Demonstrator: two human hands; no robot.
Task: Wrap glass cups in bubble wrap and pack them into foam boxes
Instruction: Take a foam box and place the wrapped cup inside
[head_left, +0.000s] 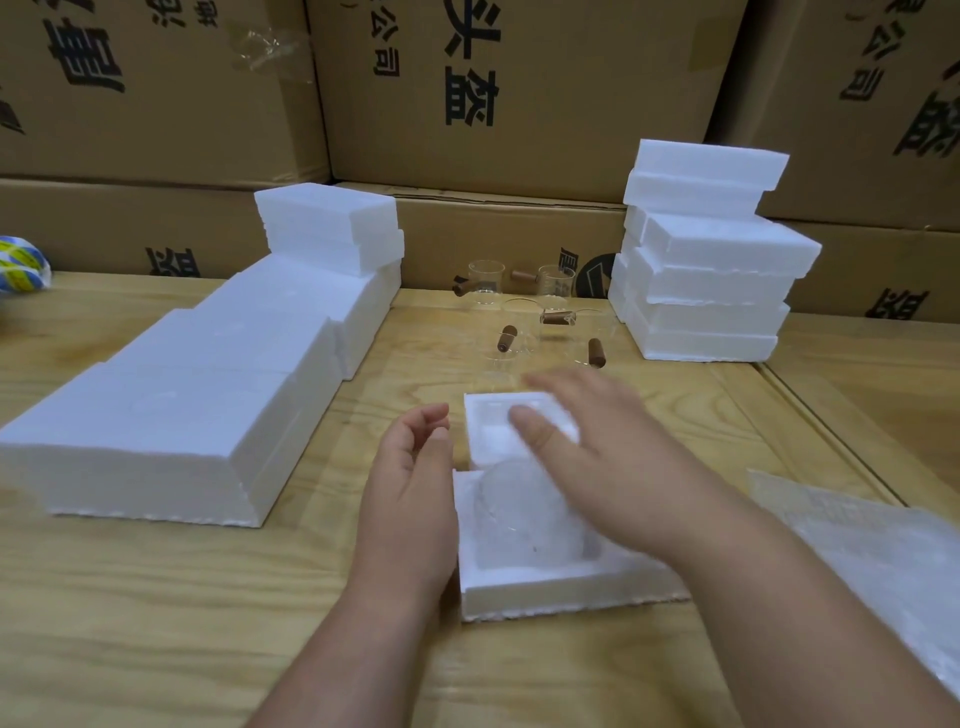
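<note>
Cardboard cartons (519, 104) walled the back of the wooden tabletop (156, 597), foam boxes stacked toward both rear corners.

A bubble-wrapped cup (524, 514) sat in the open foam box base (545, 592) near the front edge, its foam lid (485, 431) touching just behind. Both grips were apart and held nothing: left hand (410, 499) beside the box, right hand (613, 467) hovering blurred over lid and cup. Bare glass cups (519, 322) stood close behind; a hasty reach for the lid could probably topple them, or a skewed lid could press on the wrap.
</note>
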